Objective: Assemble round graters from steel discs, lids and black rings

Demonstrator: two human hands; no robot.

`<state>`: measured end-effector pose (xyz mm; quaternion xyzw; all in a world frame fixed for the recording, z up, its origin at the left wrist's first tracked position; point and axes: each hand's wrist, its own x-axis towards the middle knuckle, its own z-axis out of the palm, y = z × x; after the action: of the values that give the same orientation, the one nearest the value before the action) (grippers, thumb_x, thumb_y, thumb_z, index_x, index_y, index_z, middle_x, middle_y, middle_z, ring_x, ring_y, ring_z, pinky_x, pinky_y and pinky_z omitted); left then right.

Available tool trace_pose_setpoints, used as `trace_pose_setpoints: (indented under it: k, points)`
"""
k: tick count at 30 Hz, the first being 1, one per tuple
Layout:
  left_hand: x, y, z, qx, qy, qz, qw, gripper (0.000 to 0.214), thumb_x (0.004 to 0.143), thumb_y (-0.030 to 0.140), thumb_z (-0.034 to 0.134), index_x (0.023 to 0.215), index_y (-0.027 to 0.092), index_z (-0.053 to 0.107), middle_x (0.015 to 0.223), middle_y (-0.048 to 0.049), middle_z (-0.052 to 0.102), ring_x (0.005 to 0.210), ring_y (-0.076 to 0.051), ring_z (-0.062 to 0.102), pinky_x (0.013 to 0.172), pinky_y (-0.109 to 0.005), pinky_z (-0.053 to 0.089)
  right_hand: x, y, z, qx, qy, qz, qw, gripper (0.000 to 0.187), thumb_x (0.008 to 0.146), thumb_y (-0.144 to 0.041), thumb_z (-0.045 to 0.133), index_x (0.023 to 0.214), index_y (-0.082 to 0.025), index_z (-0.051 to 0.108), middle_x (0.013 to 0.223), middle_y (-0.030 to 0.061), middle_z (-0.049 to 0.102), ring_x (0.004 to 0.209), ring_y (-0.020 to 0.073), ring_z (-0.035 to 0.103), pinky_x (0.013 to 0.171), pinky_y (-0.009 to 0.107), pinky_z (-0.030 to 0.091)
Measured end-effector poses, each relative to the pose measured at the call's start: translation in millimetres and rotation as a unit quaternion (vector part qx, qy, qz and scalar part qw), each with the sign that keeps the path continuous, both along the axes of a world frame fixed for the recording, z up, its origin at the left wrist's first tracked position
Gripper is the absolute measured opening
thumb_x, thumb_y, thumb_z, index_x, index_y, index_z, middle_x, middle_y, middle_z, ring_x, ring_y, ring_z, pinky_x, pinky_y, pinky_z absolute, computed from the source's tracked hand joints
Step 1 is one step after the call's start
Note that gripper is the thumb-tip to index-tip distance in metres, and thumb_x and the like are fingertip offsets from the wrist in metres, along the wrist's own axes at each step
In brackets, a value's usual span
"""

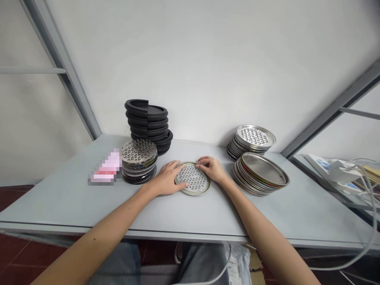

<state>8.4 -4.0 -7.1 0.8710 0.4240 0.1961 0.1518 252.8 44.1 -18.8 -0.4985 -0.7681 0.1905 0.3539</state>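
Grey surface (192, 213), white wall (192, 71); left hand (169, 180), grip spread, and right hand (213, 168), grip unclear, touch a grater (194, 177); bag label (234, 271) illegible.

On the desk (190, 215), a grater disc (193, 179) lies between the left grip (170, 179) and the right grip (213, 168), touching both. Left of the left grip stands a grater stack (139, 158), a ring stack (148, 124) behind it (a blurred item (106, 170) lies farther left). Right of the right grip stands a plate stack (261, 172), a rear stack (252, 138) behind.
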Motion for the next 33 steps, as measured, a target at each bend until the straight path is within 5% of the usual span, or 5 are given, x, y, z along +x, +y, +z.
trace_pose_setpoints:
  k: [16, 24, 33]
  points:
    - [0.2, -0.4, 1.3, 0.024, 0.003, -0.027, 0.999, 0.071, 0.082, 0.048, 0.058, 0.142, 0.021, 0.031, 0.142, -0.0119, 0.04, 0.131, -0.029, 0.035, 0.11, -0.043, 0.027, -5.0, 3.2, 2.3, 0.038, -0.136, -0.024, 0.99, 0.008, 0.08, -0.028, 0.064, 0.077, -0.02, 0.066, 0.085, 0.0047, 0.069, 0.085, 0.0195, 0.06, 0.077, 0.029, 0.042]
    - [2.7, 1.1, -5.0, -0.032, 0.07, -0.001, 0.997, 0.085, 0.085, 0.063, 0.043, 0.147, 0.01, 0.017, 0.154, -0.018, 0.017, 0.143, -0.031, 0.002, 0.114, -0.048, 0.007, -5.8, 3.3, 3.5, 0.042, -0.184, -0.021, 0.982, 0.005, 0.083, -0.021, 0.059, 0.079, -0.019, 0.061, 0.085, 0.0059, 0.065, 0.079, 0.0169, 0.058, 0.071, 0.026, 0.04]
    - [2.3, 1.4, -3.3, -0.044, 0.082, -0.004, 0.996, 0.086, 0.086, 0.064, 0.04, 0.148, 0.011, 0.014, 0.154, -0.0184, 0.014, 0.143, -0.03, 0.005, 0.114, -0.046, 0.007, -6.3, 4.8, -0.7, 0.061, -0.155, -0.015, 0.986, 0.009, 0.082, -0.015, 0.057, 0.074, -0.018, 0.058, 0.079, 0.0057, 0.063, 0.075, 0.0165, 0.056, 0.07, 0.026, 0.041]
